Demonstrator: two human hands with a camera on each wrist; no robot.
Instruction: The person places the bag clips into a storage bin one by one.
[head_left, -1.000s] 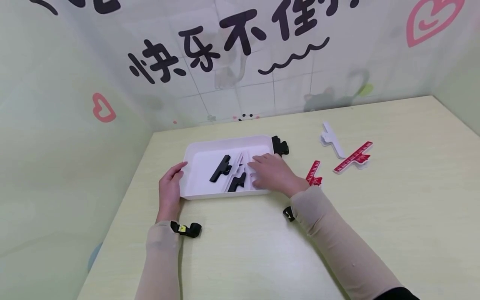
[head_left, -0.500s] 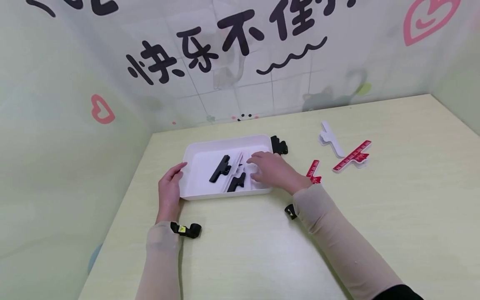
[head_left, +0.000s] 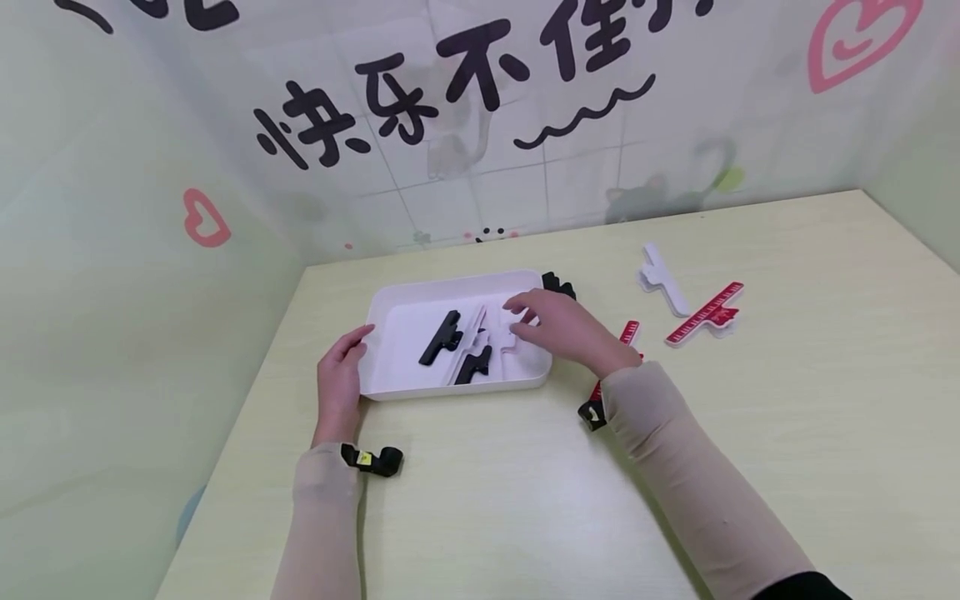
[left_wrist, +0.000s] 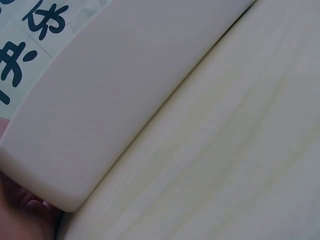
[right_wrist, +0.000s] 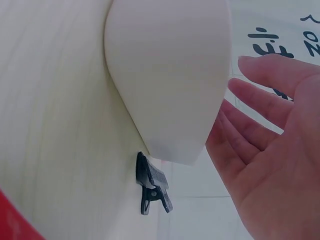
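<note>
While the left hand (head_left: 340, 379) grips the left end of the tray (head_left: 393, 350), the right hand (head_left: 564, 327) hangs over its right end, fingers loosely bent and holding nothing. The tray sits on the table (head_left: 465, 500), its low wall meeting the tabletop along the near side. Inside, two black clips (head_left: 440, 338) lie aslant around the middle, white pieces (head_left: 467, 343) between them; left of these, the tray floor is bare up to the left hand. Another white clip (head_left: 510, 340) lies just under the right fingers.

Just beyond the right wall, near its far corner, another black clip (right_wrist: 151, 180) rests on the table. Farther right, well apart from the tray, a loose white clip (head_left: 663, 279) and a red clip (head_left: 705, 314) lie near each other. Pale table with faint grain runs between the sleeves (head_left: 322, 517) and back to a printed backdrop (head_left: 495, 183) with black characters and pink hearts.

A second red clip (head_left: 630, 332) is partly hidden by the right wrist. White on white, the clips in the tray are hard to count, and whether the right thumb touches one, I cannot tell. The left fingertips are largely behind the tray.
</note>
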